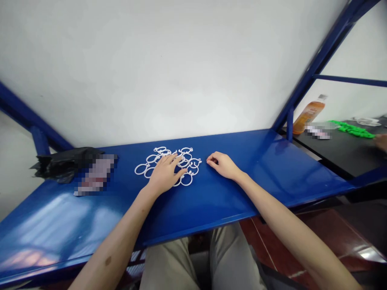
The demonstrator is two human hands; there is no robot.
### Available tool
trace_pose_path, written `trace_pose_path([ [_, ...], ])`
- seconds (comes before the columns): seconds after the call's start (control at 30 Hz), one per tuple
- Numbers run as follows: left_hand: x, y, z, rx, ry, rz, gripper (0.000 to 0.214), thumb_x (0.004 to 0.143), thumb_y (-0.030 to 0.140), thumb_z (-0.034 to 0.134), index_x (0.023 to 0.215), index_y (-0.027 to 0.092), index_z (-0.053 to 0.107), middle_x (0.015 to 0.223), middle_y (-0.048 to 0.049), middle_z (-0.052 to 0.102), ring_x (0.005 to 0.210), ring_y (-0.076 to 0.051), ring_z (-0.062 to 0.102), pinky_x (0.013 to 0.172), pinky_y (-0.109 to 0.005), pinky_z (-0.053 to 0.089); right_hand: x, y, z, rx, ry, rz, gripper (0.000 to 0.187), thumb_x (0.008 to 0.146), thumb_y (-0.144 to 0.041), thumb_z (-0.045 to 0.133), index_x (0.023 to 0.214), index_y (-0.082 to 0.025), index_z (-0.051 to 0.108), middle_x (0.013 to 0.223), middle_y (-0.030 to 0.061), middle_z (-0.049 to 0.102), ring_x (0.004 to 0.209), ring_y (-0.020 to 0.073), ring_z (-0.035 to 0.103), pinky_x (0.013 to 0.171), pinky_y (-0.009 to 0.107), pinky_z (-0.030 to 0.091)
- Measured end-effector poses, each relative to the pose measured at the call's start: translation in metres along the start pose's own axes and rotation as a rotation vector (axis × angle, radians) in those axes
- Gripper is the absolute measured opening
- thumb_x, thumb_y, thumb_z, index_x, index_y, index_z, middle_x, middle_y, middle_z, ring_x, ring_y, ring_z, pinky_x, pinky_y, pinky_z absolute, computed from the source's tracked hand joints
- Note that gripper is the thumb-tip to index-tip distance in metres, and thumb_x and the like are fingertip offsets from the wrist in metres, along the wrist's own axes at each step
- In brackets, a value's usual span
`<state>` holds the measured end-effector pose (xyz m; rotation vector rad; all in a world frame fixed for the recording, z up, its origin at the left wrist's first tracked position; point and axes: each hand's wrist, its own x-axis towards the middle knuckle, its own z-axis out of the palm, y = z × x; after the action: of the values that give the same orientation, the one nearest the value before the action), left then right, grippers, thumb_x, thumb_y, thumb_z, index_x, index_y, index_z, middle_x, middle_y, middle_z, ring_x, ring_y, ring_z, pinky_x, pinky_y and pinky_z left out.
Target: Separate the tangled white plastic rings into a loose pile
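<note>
Several white plastic rings with small hooked ends [186,179] lie in a loose, overlapping cluster on the blue table [193,213]. My left hand [165,173] lies palm down over the middle of the cluster, open, its fingers spread and touching the rings. It hides some of the rings beneath it. To the right of the cluster, apart from it, my right hand [222,164] rests on the table on its side. Its fingers are curled in towards the thumb, and nothing shows between them.
A crumpled black plastic bag [60,161] and a blurred-out packet [96,177] lie at the left. On a dark neighbouring table [329,151] are an orange drink bottle [310,114], green pieces [352,129] and another person's hand [380,141]. A white panel [181,72] rises behind.
</note>
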<state>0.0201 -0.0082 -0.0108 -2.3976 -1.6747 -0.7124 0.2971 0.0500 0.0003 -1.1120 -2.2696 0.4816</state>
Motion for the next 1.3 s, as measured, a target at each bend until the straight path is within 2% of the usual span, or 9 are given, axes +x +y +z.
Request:
trace_pose_path([
  [0.23,-0.001,0.001,-0.002,0.048,-0.135,-0.089,0.079,0.09,0.073,0.043,0.147,0.018,0.048,0.155,-0.0147,0.044,0.148,-0.034,0.034,0.122,-0.057,0.022,0.0,-0.003,-0.001,0.01,-0.004,0.011,0.01,0.094,-0.021,0.061,0.091,-0.017,0.07,0.09,0.0042,0.068,0.075,0.0138,0.062,0.073,0.028,0.049],
  [0.5,0.001,0.011,-0.01,0.09,-0.242,-0.148,0.086,0.089,0.078,0.035,0.153,0.021,0.041,0.162,-0.0107,0.033,0.152,-0.03,0.025,0.126,-0.053,0.015,0.001,-0.003,0.0,0.012,-0.009,0.016,0.009,0.093,-0.02,0.062,0.09,-0.017,0.07,0.089,0.0041,0.068,0.075,0.014,0.062,0.073,0.027,0.048],
  [0.7,0.0,0.01,-0.009,0.068,-0.223,-0.141,0.079,0.091,0.073,0.04,0.15,0.021,0.045,0.16,-0.0112,0.038,0.151,-0.032,0.029,0.125,-0.055,0.017,0.0,-0.004,-0.001,0.018,-0.015,0.024,0.009,0.094,-0.02,0.062,0.09,-0.017,0.07,0.089,0.0042,0.067,0.075,0.0142,0.062,0.072,0.028,0.048],
  [0.9,0.003,0.011,-0.016,0.053,-0.128,-0.181,0.072,0.091,0.068,0.047,0.144,0.019,0.052,0.151,-0.0139,0.049,0.142,-0.034,0.041,0.118,-0.054,0.032,0.0,-0.003,0.0,0.014,-0.01,0.019,0.009,0.093,-0.02,0.062,0.089,-0.018,0.07,0.089,0.004,0.068,0.076,0.0145,0.062,0.073,0.028,0.047],
  [1.03,0.007,-0.002,-0.017,0.069,-0.112,-0.259,0.076,0.093,0.07,0.039,0.145,0.015,0.051,0.151,-0.0165,0.049,0.142,-0.035,0.042,0.116,-0.052,0.034,0.0,-0.003,0.0,0.006,-0.013,0.013,0.009,0.093,-0.02,0.062,0.089,-0.018,0.07,0.088,0.0041,0.068,0.076,0.0148,0.062,0.073,0.028,0.047],
  [1.2,0.012,-0.03,-0.017,0.058,-0.181,-0.387,0.081,0.094,0.072,0.027,0.151,0.017,0.043,0.159,-0.0166,0.037,0.148,-0.036,0.034,0.118,-0.055,0.028,0.0,-0.003,0.0,-0.007,-0.016,0.01,0.009,0.093,-0.02,0.062,0.089,-0.018,0.07,0.089,0.0045,0.068,0.077,0.0153,0.061,0.073,0.029,0.047],
  [1.3,0.013,-0.04,-0.017,0.04,-0.24,-0.429,0.081,0.094,0.072,0.024,0.153,0.02,0.041,0.162,-0.0133,0.033,0.149,-0.036,0.03,0.12,-0.057,0.023,0.0,-0.003,0.0,-0.005,-0.016,0.0,0.01,0.093,-0.02,0.062,0.089,-0.018,0.07,0.088,0.0043,0.068,0.076,0.0151,0.061,0.073,0.029,0.046],
])
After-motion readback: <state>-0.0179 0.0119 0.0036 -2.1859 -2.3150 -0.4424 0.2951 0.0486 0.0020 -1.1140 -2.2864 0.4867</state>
